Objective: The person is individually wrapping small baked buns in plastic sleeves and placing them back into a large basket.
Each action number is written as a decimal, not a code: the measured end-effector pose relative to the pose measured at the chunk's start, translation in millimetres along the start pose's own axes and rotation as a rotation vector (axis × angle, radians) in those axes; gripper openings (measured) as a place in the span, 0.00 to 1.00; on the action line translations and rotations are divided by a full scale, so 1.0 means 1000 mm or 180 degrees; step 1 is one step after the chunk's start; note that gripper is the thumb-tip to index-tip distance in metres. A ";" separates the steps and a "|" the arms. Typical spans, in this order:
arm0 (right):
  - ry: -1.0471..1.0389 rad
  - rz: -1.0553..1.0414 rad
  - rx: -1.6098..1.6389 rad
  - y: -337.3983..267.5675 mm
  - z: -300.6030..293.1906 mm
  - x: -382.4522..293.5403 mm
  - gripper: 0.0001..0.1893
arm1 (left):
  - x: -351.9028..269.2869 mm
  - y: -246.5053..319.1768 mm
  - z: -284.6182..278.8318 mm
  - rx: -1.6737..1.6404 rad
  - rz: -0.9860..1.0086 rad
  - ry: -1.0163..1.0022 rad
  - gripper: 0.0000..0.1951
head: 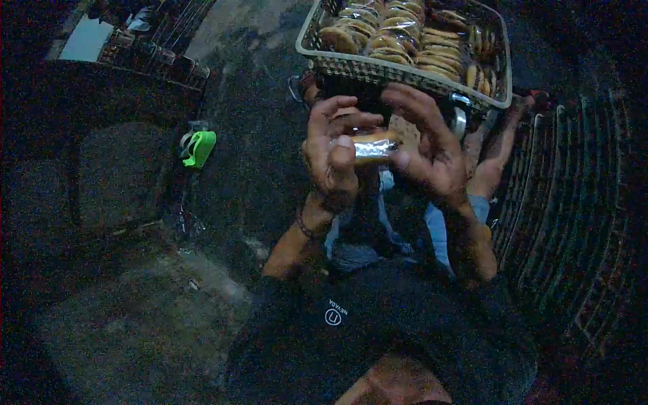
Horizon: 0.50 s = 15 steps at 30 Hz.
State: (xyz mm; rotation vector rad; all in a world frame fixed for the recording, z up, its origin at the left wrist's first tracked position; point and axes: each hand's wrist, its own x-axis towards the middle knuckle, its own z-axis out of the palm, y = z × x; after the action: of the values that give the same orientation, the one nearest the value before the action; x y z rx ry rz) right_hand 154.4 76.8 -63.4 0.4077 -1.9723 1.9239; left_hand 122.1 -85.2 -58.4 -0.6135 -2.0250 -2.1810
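Before my chest, my left hand (332, 152) grips one end of a round golden-brown pastry (375, 147) seen edge-on. A shiny clear plastic wrap covers the side facing me. My right hand (430, 147) is at the other end, its thumb against the wrapped edge and its fingers raised and spread. Just beyond both hands, a light plastic basket (354, 56) holds rows of similar flat pastries (397, 30), several with glossy wrapping. The dim light and blur hide how the wrap closes.
At left stands a bright green tape dispenser (203, 148). Farther up are a rack (177, 23), a pale sheet (87, 39) and several jar-like containers (167, 53). Curved dark slats (562, 202) run along my right. A shiny band (459, 121) shows below the basket.
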 end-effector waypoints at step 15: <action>0.0132 0.0281 -0.0632 0.043 -0.048 0.006 0.32 | 0.031 0.009 0.009 -0.0378 0.0405 0.0420 0.34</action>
State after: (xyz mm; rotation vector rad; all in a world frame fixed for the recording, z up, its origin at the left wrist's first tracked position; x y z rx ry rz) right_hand 132.3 126.4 -98.8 0.2290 -2.1611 1.7498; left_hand 98.7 -71.0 -38.9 -0.5772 -1.7531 -2.2160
